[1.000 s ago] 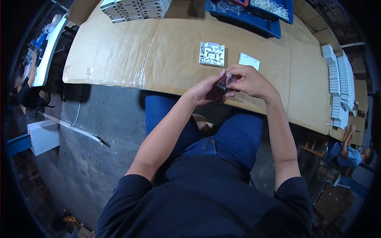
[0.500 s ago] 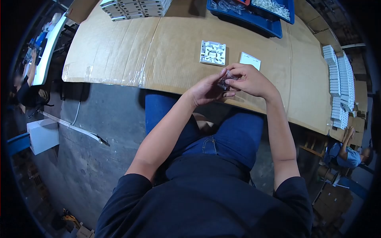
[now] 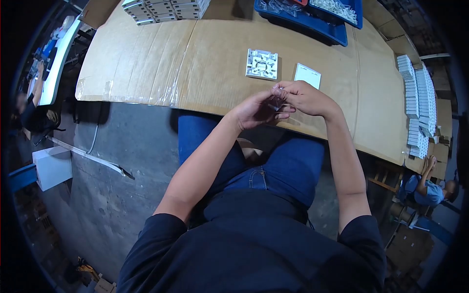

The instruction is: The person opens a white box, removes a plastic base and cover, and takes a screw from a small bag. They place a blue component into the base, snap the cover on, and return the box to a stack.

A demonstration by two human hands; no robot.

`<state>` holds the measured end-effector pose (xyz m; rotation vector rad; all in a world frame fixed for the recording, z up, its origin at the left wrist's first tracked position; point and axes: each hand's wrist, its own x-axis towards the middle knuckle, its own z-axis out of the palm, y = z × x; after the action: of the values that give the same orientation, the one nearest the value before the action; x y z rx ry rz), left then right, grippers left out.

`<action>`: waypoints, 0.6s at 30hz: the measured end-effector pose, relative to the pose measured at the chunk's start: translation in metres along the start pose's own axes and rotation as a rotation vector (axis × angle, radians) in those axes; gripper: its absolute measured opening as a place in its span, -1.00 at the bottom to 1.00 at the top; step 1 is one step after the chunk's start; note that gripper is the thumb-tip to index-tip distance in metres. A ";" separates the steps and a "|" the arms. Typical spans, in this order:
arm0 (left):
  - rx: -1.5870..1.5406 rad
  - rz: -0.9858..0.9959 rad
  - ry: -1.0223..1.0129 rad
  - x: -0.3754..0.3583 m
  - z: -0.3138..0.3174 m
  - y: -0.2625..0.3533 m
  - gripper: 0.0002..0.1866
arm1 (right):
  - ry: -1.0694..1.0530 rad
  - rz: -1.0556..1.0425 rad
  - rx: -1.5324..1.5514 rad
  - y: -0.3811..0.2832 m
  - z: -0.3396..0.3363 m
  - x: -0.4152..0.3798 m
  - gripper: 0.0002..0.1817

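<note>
My left hand (image 3: 255, 109) and my right hand (image 3: 309, 99) meet just above the table's front edge. Between their fingers is a small clear, shiny plastic item (image 3: 278, 93), perhaps a little bag; the fingers hide most of it. Both hands are closed on it, with the right fingers curled over from above. Beyond them lies a white square frame with small grey and white parts inside (image 3: 262, 64), flat on the cardboard. A white square plate (image 3: 308, 74) with small dark print lies right behind my right hand.
Cardboard covers the table (image 3: 141, 63). Blue trays (image 3: 312, 30) at the back hold clear plastic bags and small white pieces. White boxes are stacked at back left (image 3: 168, 10) and far right (image 3: 419, 100). Other people work at the far left and right (image 3: 430, 190).
My right fingers have shifted and closed further over the clear plastic item. My left hand stays almost in place, and the square frame and plate have not moved.
</note>
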<state>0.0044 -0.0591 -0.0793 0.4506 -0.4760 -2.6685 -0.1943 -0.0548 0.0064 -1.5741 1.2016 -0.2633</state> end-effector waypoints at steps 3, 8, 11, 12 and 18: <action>-0.069 0.013 -0.050 0.000 -0.003 -0.001 -0.45 | 0.037 0.021 0.060 0.001 0.002 0.000 -0.51; 0.027 -0.005 0.021 0.001 -0.010 -0.005 -0.44 | -0.090 0.050 0.019 -0.004 -0.001 -0.001 -0.52; -0.070 0.017 -0.079 0.004 -0.007 -0.003 -0.40 | -0.020 -0.059 0.076 -0.003 -0.015 -0.003 -0.59; -0.087 0.014 -0.114 0.005 -0.006 -0.003 -0.38 | 0.007 -0.078 0.104 -0.001 -0.022 -0.004 -0.61; -0.130 -0.004 -0.160 0.009 -0.006 0.001 -0.26 | 0.391 -0.099 -0.013 0.027 -0.106 0.015 -0.69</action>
<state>-0.0010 -0.0658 -0.0864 0.2012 -0.3447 -2.7316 -0.2756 -0.1281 0.0191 -1.6429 1.4239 -0.6525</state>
